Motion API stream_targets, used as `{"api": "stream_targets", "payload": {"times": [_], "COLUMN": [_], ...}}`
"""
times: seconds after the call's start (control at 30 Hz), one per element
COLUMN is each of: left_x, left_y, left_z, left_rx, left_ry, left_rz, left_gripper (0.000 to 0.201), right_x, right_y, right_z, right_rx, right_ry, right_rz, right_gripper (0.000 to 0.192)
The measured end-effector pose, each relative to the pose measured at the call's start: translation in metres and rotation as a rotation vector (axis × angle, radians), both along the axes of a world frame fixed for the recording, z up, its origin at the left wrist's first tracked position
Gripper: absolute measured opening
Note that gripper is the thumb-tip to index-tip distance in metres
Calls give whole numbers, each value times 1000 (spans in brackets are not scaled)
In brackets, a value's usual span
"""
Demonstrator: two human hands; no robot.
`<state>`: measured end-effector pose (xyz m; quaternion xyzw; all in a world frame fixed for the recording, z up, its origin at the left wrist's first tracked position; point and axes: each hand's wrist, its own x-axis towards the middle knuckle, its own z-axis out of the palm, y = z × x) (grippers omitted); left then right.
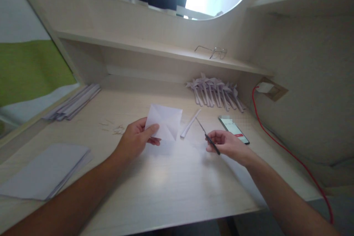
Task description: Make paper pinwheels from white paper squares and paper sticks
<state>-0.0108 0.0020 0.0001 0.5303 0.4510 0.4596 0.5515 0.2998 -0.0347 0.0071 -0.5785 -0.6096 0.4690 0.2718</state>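
step: cutting prep, judging by the creased paper square (165, 121) | left hand (136, 139) fingers pinching its lower corner, holding it above the table (171, 180) | right hand (228, 144) fingers gripping the scissors (207, 135), blades shut | next: needs opening blades, lining up on a crease

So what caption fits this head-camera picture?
Left hand holds creased paper; right hand holds scissors.

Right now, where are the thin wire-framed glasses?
The thin wire-framed glasses lie on the pale wooden shelf at the back right, above the heap of folded paper pinwheels.
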Motion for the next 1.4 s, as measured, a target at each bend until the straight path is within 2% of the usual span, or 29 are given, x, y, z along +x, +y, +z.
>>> {"api": "stream_targets", "payload": {"times": [0.07,0.17,0.3,0.43,0.57,0.73,1.03,1.4], "left_x": [-1,-2,-4,-7,-8,-8,-3,0], "left_y": [-2,-5,-6,-7,-9,-9,-14,-15], "left_z": [3,7,10,10,8,9,8,10], "left_rx": [17,14,1,-4,13,41,18,-6], "left_ry": [-20,-46,-89,-110,-87,-82,-34,-49], "left_rz": [15,40,82,78,57,92,50,31], "left_gripper": [29,28,26,28,26,22,24,23], "right_x": [-21,-52,-71,-69,-69,-73,-77,-76], "right_y": [4,5,1,-6,-14,-21,-23,-24], "right_z": [-1,-2,-11,-20,-17,-14,-16,-15], "right_rx": [4,-6,-90,-145,-240,-289,-321,-343], "right_ry": [120,213,280,268,280,329,329,319], "right_rz": [17,116,194,219,215,224,155,147], "right_gripper": [32,38,43,48,50,48,42,41]}}
